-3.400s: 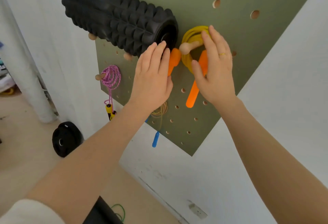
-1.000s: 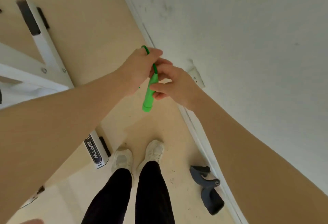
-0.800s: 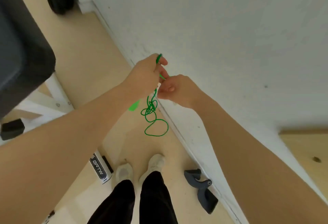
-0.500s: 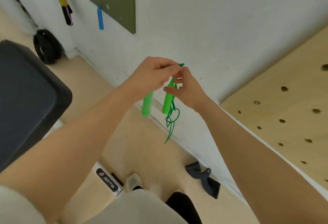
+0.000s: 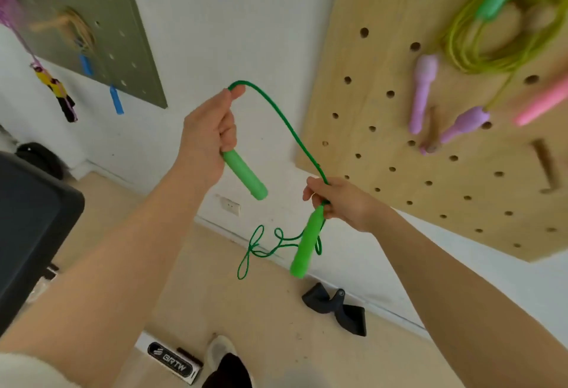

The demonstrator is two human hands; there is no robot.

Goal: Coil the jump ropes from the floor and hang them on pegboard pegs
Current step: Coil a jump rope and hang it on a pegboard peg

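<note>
The hands have drawn apart since half a second ago: the left hand [image 5: 209, 132] grips one handle [image 5: 244, 177], the right hand [image 5: 339, 203] pinches the green rope [image 5: 285, 123] above the other handle [image 5: 305, 244], beside the wooden pegboard [image 5: 384, 117].

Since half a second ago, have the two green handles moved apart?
Yes. The left hand has lifted one green handle up and left, away from the wall outlet; the right hand holds the other handle lower.

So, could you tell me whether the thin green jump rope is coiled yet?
Not yet: the green jump rope arcs loosely between both hands, its slack dangling tangled.
</note>
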